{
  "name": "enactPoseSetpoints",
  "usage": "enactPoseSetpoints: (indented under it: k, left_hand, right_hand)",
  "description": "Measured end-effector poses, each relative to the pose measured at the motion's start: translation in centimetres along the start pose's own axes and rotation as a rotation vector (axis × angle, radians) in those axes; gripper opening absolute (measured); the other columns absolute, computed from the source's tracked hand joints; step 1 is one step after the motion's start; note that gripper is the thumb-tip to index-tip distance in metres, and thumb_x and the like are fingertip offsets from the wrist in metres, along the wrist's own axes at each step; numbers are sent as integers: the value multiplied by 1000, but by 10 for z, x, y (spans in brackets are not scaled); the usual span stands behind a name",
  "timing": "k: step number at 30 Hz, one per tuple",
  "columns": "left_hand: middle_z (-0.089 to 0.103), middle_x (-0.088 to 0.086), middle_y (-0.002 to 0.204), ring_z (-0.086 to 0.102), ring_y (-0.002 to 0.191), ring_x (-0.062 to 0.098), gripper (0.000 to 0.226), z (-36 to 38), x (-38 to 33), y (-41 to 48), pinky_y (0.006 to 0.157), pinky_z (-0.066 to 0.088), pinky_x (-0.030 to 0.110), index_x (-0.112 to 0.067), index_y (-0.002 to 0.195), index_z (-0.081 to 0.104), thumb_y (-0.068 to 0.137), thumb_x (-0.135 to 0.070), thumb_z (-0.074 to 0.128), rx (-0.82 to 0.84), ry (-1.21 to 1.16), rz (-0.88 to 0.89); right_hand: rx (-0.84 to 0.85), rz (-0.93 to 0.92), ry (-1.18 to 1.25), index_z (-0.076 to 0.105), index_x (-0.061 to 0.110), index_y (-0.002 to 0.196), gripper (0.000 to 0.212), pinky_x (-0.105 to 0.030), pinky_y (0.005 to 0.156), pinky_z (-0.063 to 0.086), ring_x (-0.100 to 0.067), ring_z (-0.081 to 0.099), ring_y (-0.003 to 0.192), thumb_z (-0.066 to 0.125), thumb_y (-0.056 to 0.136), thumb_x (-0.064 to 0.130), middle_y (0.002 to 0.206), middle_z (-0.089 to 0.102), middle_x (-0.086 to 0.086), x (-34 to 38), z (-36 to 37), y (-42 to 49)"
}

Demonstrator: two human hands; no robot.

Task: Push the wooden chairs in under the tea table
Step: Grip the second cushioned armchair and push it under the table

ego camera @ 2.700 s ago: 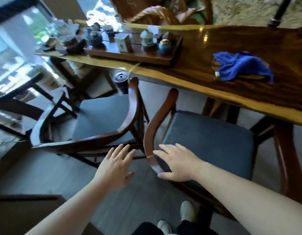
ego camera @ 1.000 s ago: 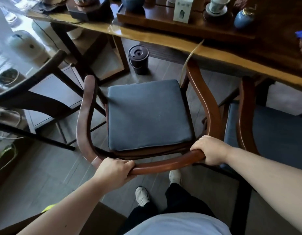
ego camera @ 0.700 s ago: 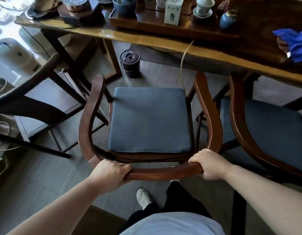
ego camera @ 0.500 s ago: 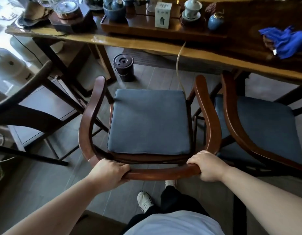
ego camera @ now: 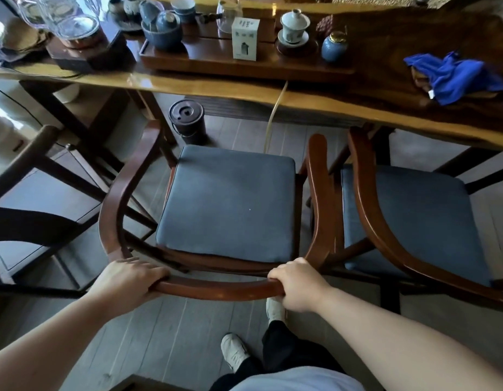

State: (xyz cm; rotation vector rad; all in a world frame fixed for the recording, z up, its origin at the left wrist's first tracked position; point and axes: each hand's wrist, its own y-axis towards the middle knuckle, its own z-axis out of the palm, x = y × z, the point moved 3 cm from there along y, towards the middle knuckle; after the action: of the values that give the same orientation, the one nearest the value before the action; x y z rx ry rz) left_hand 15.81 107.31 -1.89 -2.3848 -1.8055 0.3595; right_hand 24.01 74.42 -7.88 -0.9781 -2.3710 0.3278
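A wooden armchair (ego camera: 216, 289) with a curved back rail and a grey-blue seat cushion (ego camera: 230, 204) stands in front of me, facing the tea table (ego camera: 244, 91). My left hand (ego camera: 123, 283) grips the left part of the back rail. My right hand (ego camera: 298, 286) grips its right part. The seat's front edge lies just short of the table's edge. A second wooden chair (ego camera: 385, 221) with the same cushion stands close on the right, its front tucked under the table.
A dark lidded pot (ego camera: 186, 122) stands on the floor under the table, ahead of the chair. A tea tray (ego camera: 244, 63) with cups and a blue cloth (ego camera: 456, 76) lie on top. A dark chair frame (ego camera: 32, 193) is at the left.
Both hands left the right chair and took hold of the left chair's back rail. That chair has since turned square to the table and sits beside the right chair.
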Motion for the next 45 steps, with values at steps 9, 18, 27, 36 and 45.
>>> enactPoseSetpoints:
  k: [9,18,27,36,45]
  left_hand:
    - [69,-10,71,66,69,23,34,-20,-11,46,59,52,28,-31,78,70,52,-34,90,-107,-12,-132]
    - [67,-14,95,61,94,15,30,-16,-26,95,67,46,28,-32,101,61,78,-51,61,22,24,-152]
    - [66,-16,102,60,98,15,28,-24,-12,110,73,45,29,-34,102,62,79,-50,63,98,38,-157]
    - [70,-16,95,64,93,18,26,-22,-16,96,75,51,31,-35,96,66,75,-49,67,65,-54,-133]
    - [68,-4,78,65,81,26,27,-13,-24,90,78,48,37,-22,83,62,63,-35,76,-4,-62,-153]
  right_hand:
    - [29,54,-14,67,28,106,29,-33,93,40,-23,63,100,69,78,33,106,71,4,-34,-38,24]
    - [11,146,43,70,29,106,31,-23,83,36,-22,62,101,71,76,27,106,72,4,-78,-73,26]
    - [-28,176,62,70,25,110,32,-31,93,43,-25,62,103,72,79,32,107,72,1,-71,-72,27]
    - [16,141,-1,65,23,121,45,-34,100,37,-24,60,110,71,81,42,117,69,1,-68,-55,17]
    - [118,149,37,61,21,124,48,-32,96,42,-26,58,114,70,82,42,121,66,-2,-63,-63,13]
